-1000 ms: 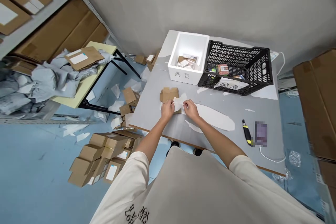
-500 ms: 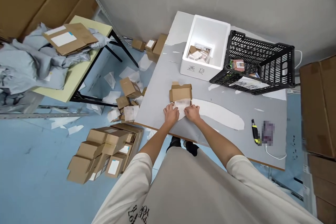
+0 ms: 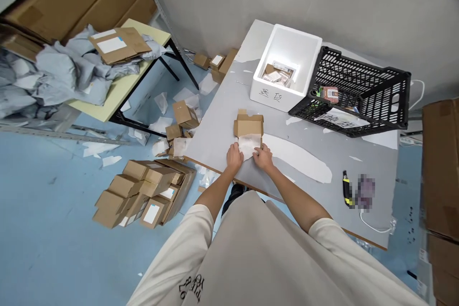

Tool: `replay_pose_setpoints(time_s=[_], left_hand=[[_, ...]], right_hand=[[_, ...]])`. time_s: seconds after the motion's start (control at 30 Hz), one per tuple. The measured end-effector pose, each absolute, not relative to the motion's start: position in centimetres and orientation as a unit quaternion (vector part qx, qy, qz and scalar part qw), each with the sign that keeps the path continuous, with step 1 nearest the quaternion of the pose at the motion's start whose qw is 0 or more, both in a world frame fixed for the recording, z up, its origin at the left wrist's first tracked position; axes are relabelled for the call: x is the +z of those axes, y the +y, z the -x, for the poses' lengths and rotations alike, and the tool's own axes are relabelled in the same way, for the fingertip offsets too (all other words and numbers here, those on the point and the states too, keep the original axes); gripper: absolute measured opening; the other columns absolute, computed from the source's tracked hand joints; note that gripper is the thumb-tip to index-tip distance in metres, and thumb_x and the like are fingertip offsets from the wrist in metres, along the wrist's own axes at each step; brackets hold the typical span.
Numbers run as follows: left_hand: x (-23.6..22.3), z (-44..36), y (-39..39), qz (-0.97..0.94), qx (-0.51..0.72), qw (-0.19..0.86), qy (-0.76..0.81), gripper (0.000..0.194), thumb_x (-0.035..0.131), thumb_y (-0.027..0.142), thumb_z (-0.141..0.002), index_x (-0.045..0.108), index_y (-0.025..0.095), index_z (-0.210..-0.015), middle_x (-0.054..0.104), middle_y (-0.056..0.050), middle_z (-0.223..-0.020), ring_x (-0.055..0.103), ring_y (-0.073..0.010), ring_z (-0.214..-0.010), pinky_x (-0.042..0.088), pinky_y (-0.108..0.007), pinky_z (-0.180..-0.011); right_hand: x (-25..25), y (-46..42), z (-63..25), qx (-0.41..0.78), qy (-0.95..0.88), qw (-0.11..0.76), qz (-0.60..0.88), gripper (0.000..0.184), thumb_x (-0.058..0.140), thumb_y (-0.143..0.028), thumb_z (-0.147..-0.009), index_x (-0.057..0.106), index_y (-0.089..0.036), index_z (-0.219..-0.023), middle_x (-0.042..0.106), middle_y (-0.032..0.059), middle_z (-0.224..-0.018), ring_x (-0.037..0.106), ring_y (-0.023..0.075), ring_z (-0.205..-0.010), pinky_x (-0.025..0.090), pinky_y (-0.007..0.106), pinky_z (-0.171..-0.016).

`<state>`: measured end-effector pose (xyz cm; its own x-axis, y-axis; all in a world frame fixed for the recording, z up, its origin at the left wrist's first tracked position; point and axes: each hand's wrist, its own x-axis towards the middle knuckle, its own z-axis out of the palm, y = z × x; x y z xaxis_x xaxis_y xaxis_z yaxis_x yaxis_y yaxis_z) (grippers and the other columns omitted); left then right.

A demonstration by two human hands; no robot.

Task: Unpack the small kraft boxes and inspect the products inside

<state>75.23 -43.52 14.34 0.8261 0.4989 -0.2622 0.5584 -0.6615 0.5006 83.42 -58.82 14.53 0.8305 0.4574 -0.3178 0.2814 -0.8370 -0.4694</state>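
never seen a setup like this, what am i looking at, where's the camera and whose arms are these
There's no machine here: these are a person's bare arms, seen from a camera worn on their own head, looking forward and down. The left hand and right hand are at either side of a white sheet, by a small open cardboard box; whether they grip or just press it is too small to tell. Farther back on the grey table stand a white box and a black crate. A black and yellow cutter lies to the right.
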Motion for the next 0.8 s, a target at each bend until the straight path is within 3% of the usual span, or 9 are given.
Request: replay_pose_setpoints(time_s=[0.3,0.5,0.8], left_hand=[[17.3,-69.2,-43.3,-0.881,0.018,0.247,0.403,0.022,0.048,0.031,-0.095,0.051,0.020,-0.113,0.054,-0.013,-0.119,0.059,-0.0285,-0.107,0.046,-0.041,-0.093],[19.2,-62.9,-39.4,-0.852,0.084,0.213,0.472,0.032,0.050,0.038,-0.094,0.056,0.018,-0.119,0.047,-0.017,-0.134,0.051,-0.0326,-0.123,0.042,-0.046,-0.102],[20.0,-52.3,-31.1,-0.801,0.126,0.205,0.548,0.039,0.053,0.044,-0.093,0.059,0.020,-0.122,0.047,-0.016,-0.138,0.049,-0.0341,-0.126,0.041,-0.049,-0.106]], right_hand=[[17.0,-54.9,-80.9,0.182,-0.328,0.230,0.898,0.040,0.056,-0.035,-0.090,0.065,-0.023,-0.127,0.033,0.0133,-0.154,0.038,0.0370,-0.130,0.036,0.052,-0.106],[18.2,-48.3,-76.7,0.189,-0.436,0.248,0.844,0.043,0.057,-0.033,-0.088,0.064,-0.020,-0.129,0.035,0.0160,-0.152,0.037,0.0368,-0.132,0.036,0.050,-0.107],[17.9,-37.1,-68.5,0.197,-0.537,0.230,0.787,0.046,0.060,-0.030,-0.085,0.064,-0.020,-0.130,0.039,0.0168,-0.149,0.038,0.0347,-0.135,0.035,0.048,-0.110]])
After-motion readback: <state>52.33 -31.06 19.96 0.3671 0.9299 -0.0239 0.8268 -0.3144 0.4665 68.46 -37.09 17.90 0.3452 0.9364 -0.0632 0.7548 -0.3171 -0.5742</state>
